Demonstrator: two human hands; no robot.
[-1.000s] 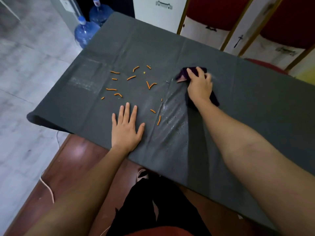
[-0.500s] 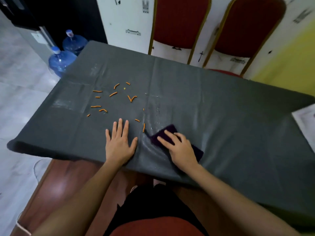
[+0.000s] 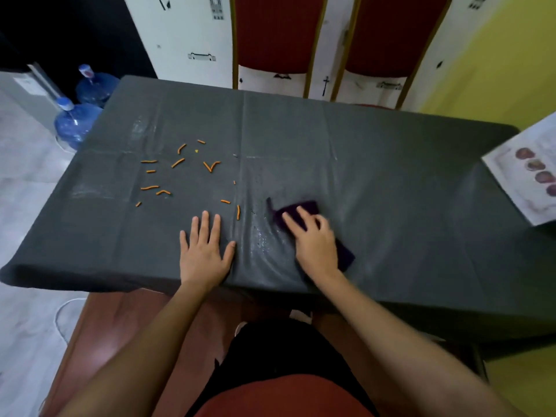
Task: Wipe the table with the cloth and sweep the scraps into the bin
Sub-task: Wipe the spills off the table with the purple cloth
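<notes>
Table (image 3: 391,176), dark grey cover, fills most of the view. Two red chairs (image 3: 270,31) stand behind the far edge and two water bottles (image 3: 75,121) sit on the floor off the left corner. A printed sheet (image 3: 526,182) lies at the right end, well away from the work.

Change: a second ago the purple cloth (image 3: 304,207) was out near the table's middle. It has since been dragged back and is now near the front edge, just right of centre, with a wet streak (image 3: 258,236) beside it. That reads as one wiping stroke done and more to come.

Right hand (image 3: 313,242) presses flat on the cloth, fingers fairly straight (blurred, so mid-stroke). Left hand (image 3: 204,251) stays spread flat on the cover, holding nothing, probably pinning the fabric down.

The orange scraps (image 3: 177,163) lie scattered left of centre and look untouched; the nearest one sits between the hands. The sweeping part is not started. No bin is in view, so I cannot tell where the scraps go. The left hand sits in the likely sweep path.
</notes>
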